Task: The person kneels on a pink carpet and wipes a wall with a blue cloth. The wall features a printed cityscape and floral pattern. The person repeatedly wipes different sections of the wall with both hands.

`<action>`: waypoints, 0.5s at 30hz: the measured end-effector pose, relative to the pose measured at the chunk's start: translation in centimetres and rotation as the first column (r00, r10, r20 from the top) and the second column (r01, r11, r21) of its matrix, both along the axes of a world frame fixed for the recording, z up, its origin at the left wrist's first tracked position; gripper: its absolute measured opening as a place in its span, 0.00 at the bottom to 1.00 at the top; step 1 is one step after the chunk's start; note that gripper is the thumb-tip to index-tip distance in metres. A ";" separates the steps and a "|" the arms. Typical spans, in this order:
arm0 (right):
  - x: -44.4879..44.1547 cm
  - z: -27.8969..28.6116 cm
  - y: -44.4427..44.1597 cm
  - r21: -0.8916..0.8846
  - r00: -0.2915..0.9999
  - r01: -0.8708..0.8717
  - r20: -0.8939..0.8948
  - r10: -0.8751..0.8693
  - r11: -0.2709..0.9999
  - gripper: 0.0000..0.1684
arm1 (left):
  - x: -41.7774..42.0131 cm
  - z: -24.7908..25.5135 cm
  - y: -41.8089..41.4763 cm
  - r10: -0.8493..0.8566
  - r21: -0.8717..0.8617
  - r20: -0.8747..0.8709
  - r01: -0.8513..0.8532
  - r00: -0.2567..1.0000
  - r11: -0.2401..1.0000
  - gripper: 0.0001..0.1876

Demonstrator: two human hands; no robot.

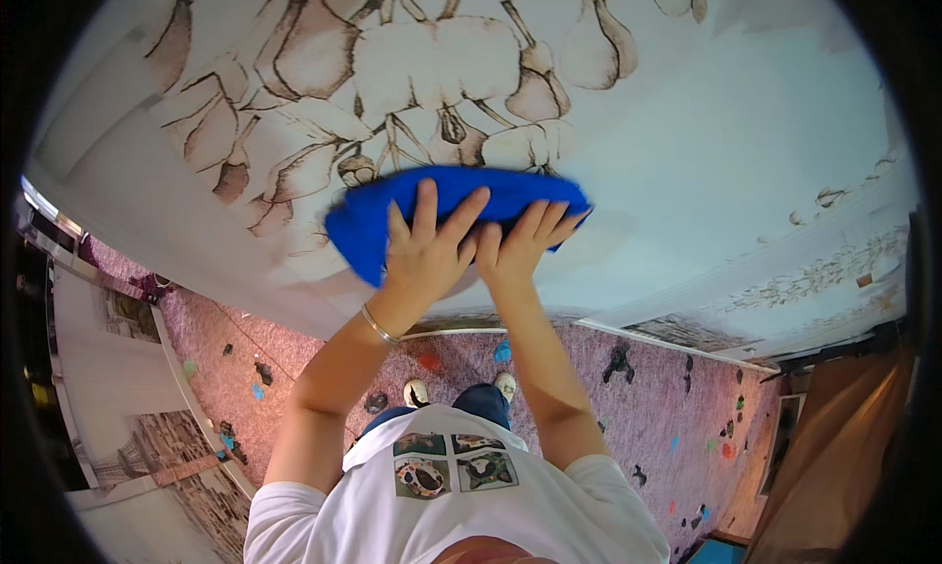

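Note:
A folded blue cloth (511, 185) lies flat against a white wall (706, 137) printed with large brown-outlined flowers. My left hand (430, 251) presses the cloth with its fingers spread, and a bracelet circles that wrist. Close beside it, my right hand (519, 247) holds down the right part of the cloth, fingers pointing up. The thumbs nearly meet over the cloth's lower middle. The palms and forearms hide some of its lower edge. The printed flowers (438, 60) continue above the cloth, while the wall to its right is mostly plain.
Below runs a mottled pink-purple floor (589, 387) with black, blue and red patches. Printed panels (125, 387) stand at the left. Brown draped material (846, 446) hangs at the right, near a blue object (721, 551) at the bottom edge.

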State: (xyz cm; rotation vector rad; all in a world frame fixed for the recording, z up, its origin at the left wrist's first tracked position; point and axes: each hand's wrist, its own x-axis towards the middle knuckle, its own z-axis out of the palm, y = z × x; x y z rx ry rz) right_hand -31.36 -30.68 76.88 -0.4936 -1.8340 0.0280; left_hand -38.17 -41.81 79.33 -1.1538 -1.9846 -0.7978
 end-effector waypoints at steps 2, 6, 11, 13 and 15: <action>-0.3 1.9 0.9 0.083 0.999 0.008 -0.039 -0.005 0.996 0.30 | -0.4 0.3 1.0 0.199 0.053 -0.206 -0.192 0.958 0.980 0.27; 1.3 -3.5 2.9 0.275 0.988 0.014 0.146 -0.057 0.961 0.20 | 0.2 -5.7 1.2 0.206 -0.017 -0.137 -0.211 0.969 0.977 0.26; 5.8 -16.0 3.5 0.077 0.722 -0.187 0.687 0.084 0.979 0.15 | 2.2 -19.0 -0.3 0.108 -0.214 0.200 -0.064 0.974 0.975 0.23; 6.9 -18.0 3.9 0.076 0.668 -0.364 0.716 0.203 0.928 0.13 | 2.6 -24.6 -1.8 0.052 -0.219 0.660 0.126 0.750 0.968 0.31; 8.7 -19.4 5.8 0.252 0.688 -0.456 0.709 0.158 0.853 0.20 | 4.4 -23.9 -1.5 0.139 -0.298 0.622 0.068 0.771 0.952 0.29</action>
